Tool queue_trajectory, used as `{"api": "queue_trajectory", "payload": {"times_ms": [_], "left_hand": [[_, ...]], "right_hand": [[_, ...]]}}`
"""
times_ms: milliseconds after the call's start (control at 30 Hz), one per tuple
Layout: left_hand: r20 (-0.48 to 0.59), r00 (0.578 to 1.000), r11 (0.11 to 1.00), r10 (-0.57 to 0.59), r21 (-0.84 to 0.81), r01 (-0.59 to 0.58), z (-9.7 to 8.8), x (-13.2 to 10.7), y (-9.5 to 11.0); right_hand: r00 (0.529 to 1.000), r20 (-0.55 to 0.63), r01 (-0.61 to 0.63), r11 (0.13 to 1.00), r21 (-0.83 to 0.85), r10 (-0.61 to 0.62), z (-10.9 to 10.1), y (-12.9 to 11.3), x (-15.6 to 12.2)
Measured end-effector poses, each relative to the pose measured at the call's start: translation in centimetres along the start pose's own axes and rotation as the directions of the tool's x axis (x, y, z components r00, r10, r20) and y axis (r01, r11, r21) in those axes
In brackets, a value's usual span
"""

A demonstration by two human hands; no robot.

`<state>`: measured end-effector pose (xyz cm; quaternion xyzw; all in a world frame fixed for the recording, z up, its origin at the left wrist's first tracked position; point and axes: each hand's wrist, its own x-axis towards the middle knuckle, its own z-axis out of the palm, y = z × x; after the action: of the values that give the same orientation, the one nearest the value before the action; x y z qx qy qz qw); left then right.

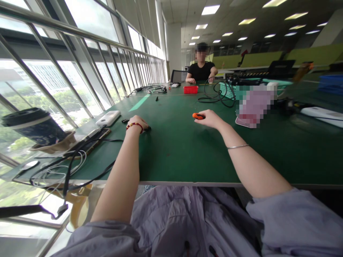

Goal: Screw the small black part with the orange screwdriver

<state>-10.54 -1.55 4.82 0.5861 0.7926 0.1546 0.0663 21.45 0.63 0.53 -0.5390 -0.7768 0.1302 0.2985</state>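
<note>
My right hand (pixel 211 119) is held over the middle of the green table, fingers closed around a tool with an orange and black handle (pixel 198 116). The rest of that tool is hidden, so its kind does not show. My left hand (pixel 138 123) rests low at the table's left side, back of the hand upward, fingers curled. A small black object (pixel 147 129) sticks out by its fingers, too small to name. Just left of that hand lies another small black piece (pixel 125 121).
At left are a white power bank (pixel 108 118), a phone (pixel 91 142), tangled cables (pixel 60 171) and a tilted coffee cup (pixel 37 126) by the railing. Further off stand a red box (pixel 190 89), a green basket (pixel 226 90) and a blurred pink item (pixel 255 105). A person (pixel 202 69) sits opposite.
</note>
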Motion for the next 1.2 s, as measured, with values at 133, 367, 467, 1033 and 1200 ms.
{"api": "queue_trajectory", "payload": {"times_ms": [133,367,467,1033,1200], "left_hand": [[0.043,0.997,0.998,0.065,0.0,-0.065,0.3,-0.8,1.5],[-0.079,0.988,0.991,0.131,-0.025,-0.134,0.0,-0.5,1.1],[-0.025,0.986,0.984,0.163,-0.069,-0.165,-0.2,-0.2,0.8],[0.054,0.998,0.999,0.03,-0.039,-0.028,0.4,-0.9,2.0],[0.069,0.997,0.999,0.034,-0.013,-0.033,0.6,-0.8,1.9]], "right_hand": [[1.0,0.004,0.025,0.999,-0.042,-0.025,0.1,-0.3,0.1],[0.999,0.003,0.049,0.995,-0.087,-0.049,0.2,-0.4,0.0],[0.998,0.002,0.056,0.994,-0.091,-0.056,0.3,-0.4,0.0],[0.999,0.025,0.027,0.995,-0.095,-0.025,0.3,-0.4,0.0],[0.999,0.031,0.024,0.995,-0.101,-0.021,0.3,-0.5,-0.1]]}}
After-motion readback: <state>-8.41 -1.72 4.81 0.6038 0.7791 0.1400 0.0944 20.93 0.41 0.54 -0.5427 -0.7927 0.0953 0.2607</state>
